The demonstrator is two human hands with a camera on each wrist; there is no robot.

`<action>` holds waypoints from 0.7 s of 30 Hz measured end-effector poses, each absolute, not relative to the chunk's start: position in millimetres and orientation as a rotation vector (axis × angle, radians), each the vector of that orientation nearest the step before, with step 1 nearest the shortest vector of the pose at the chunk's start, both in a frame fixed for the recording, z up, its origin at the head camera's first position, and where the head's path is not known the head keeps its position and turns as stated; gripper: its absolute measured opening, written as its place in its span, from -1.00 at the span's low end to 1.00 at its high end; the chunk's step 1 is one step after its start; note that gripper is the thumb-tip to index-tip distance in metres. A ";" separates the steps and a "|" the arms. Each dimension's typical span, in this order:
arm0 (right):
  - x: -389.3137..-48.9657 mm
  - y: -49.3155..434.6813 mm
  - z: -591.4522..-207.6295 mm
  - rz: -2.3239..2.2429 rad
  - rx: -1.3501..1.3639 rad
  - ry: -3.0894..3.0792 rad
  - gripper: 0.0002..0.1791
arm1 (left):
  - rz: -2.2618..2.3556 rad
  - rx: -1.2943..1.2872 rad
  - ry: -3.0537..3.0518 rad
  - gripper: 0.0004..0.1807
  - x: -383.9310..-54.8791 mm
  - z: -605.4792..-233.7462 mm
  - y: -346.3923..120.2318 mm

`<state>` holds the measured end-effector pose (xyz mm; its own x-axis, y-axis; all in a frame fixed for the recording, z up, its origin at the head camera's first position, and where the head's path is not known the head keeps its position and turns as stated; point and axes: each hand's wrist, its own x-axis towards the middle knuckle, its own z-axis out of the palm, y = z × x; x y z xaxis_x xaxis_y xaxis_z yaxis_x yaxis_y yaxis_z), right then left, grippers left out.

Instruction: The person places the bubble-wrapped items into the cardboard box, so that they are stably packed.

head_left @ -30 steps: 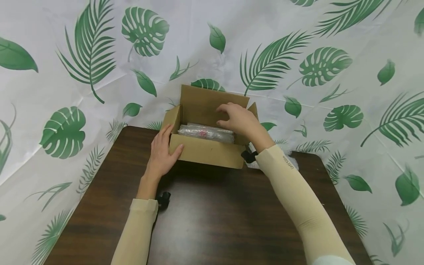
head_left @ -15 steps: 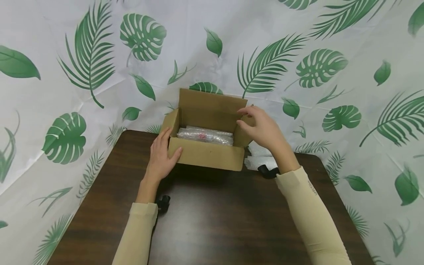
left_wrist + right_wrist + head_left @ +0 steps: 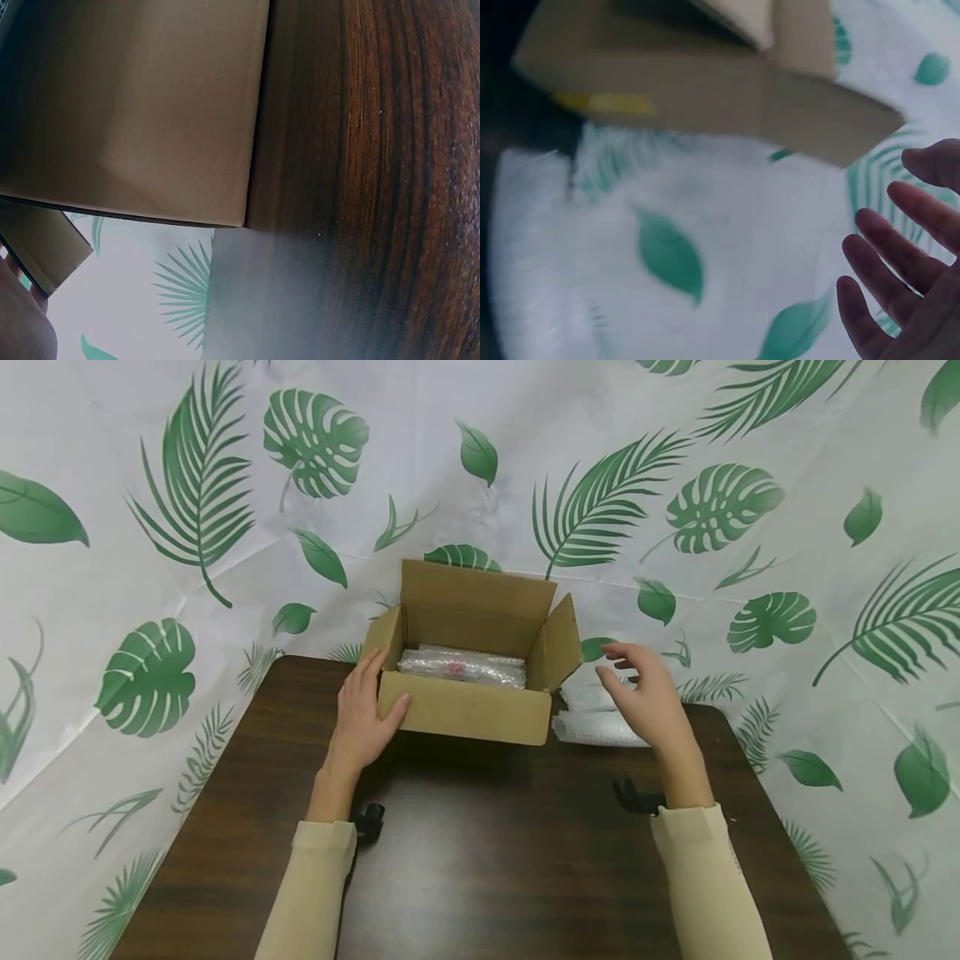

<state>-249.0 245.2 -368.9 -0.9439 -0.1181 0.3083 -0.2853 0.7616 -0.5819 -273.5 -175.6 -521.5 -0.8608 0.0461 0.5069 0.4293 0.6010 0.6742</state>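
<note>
An open cardboard box (image 3: pixel 467 706) stands at the far side of the table with its flaps raised. Inside lies a bundle in clear bubble wrap (image 3: pixel 480 670) with a red mark. My left hand (image 3: pixel 362 718) rests on the box's front left corner, fingers extended along the left flap (image 3: pixel 385 628) and thumb on the front. To the right of the box, my right hand (image 3: pixel 648 697) is in the air with spread, slightly bent fingers and nothing in them. Below it on the table lie pieces of bubble wrap (image 3: pixel 596 727), partly hidden by that hand.
The dark wooden table (image 3: pixel 480 860) carries the box and the bubble wrap near its back edge. A white cloth with green leaves (image 3: pixel 465 510) hangs close behind and around the table. Black wrist cameras (image 3: pixel 370 821) jut inward from both forearms.
My right hand has moved from above the box out to the right and down, over the bubble wrap, and its fingers have spread. My left hand has stayed on the box's corner.
</note>
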 end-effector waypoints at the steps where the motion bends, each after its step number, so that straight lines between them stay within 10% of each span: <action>1: -247.3 250.6 -373.9 0.948 0.302 -2.712 -0.49 | -1.174 -0.382 -2.385 -0.11 -274.2 -521.7 -175.1; 21: -259.5 335.2 -491.6 0.409 0.131 -3.133 -0.30 | -1.193 -0.369 -2.381 -0.10 -269.4 -520.5 -172.9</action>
<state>-259.5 335.2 -491.6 -0.9963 -0.0850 -0.0099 -0.0796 0.9630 -0.2574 -269.4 -172.9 -520.5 -0.8635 0.0371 0.5030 0.4251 0.5903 0.6862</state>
